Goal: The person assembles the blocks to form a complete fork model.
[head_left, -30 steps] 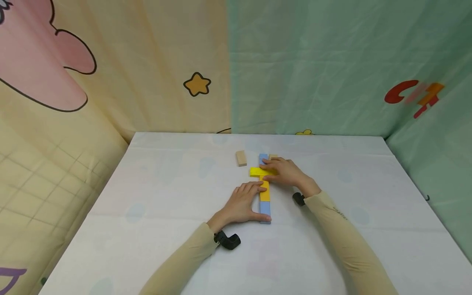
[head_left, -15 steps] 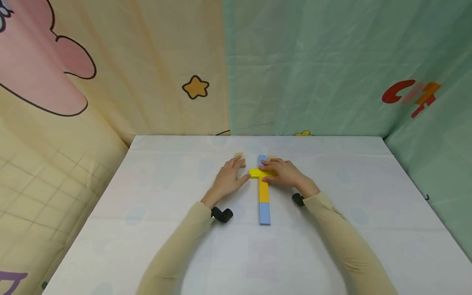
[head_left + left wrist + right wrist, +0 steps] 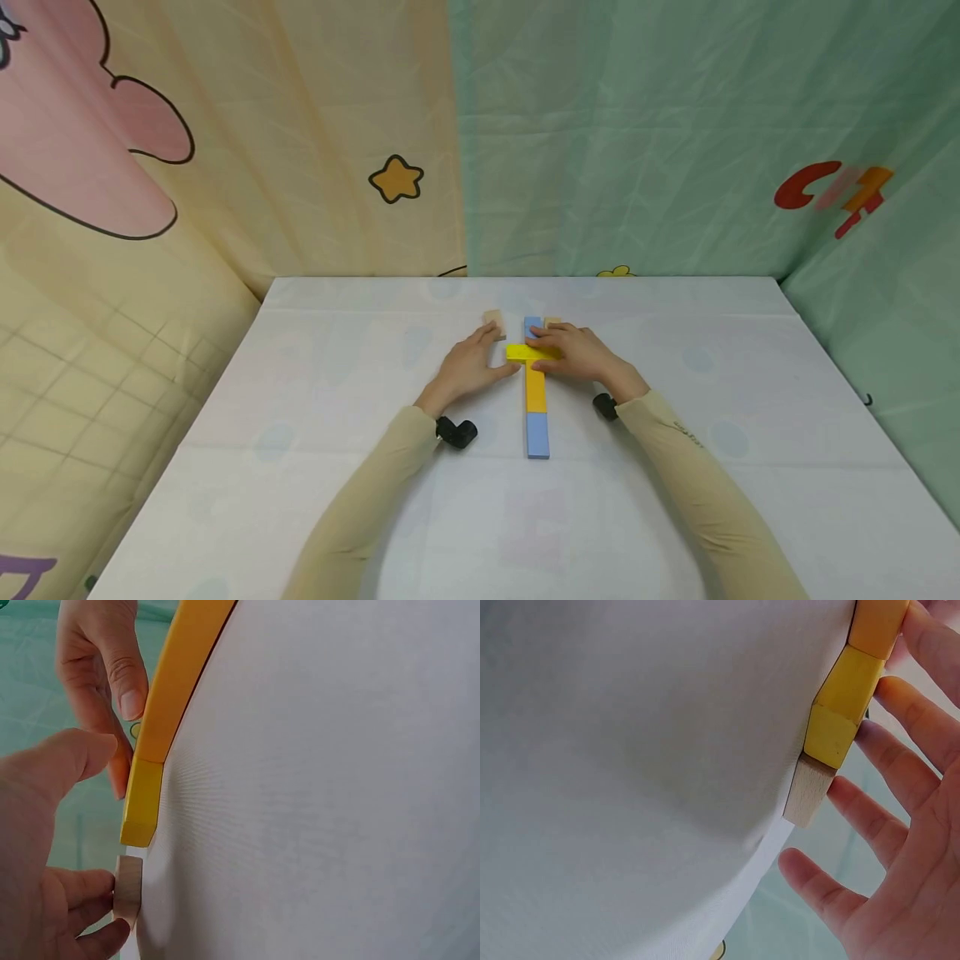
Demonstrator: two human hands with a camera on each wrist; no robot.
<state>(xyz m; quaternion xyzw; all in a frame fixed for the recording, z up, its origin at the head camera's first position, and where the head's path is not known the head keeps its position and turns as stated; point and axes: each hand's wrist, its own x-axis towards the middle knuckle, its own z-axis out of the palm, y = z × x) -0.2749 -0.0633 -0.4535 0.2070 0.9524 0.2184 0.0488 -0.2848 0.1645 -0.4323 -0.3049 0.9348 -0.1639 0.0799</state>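
A flat T-like row of blocks lies on the white table: a blue block [image 3: 532,326] at the far end, a yellow crosswise block [image 3: 517,353], an orange-yellow block [image 3: 536,387] and a blue block [image 3: 537,435] nearest me. My right hand [image 3: 581,354] rests spread over the yellow block and the far blue one, with fingertips also on a plain wooden block [image 3: 810,790] in the right wrist view. The fingertips of my left hand [image 3: 468,364] touch the top of a loose wooden block [image 3: 128,889], left of the far blue one. Its thumb sticks out toward the crosswise block.
The white patterned tablecloth [image 3: 315,517] spreads around the blocks. Beyond the table's far edge hangs a yellow and green printed curtain [image 3: 600,167]. A small black camera [image 3: 457,432] sits at my left wrist.
My left hand has left the near blocks and gone up to the loose wooden block, which has since shifted slightly right. My right hand has stayed in place.
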